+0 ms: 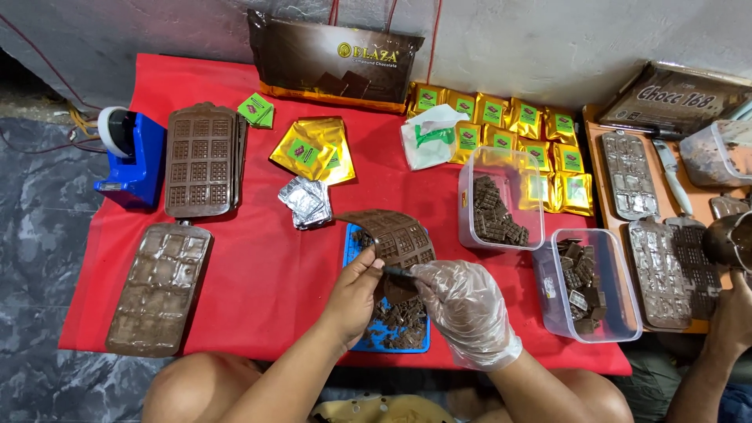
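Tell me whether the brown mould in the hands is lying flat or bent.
Bent. The brown mould curls upward in an arc over the blue tray, flexed between the bare left hand and the gloved right hand.

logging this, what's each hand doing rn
Left hand: closed on the flexible chocolate mould.
Right hand, gloved: closed, gripping the same mould's edge.

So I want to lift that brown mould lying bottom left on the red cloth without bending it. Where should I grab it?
Probably the two long edges of the brown mould, one hand per side, from above. It lies flat and long, with bare red cloth on both sides.
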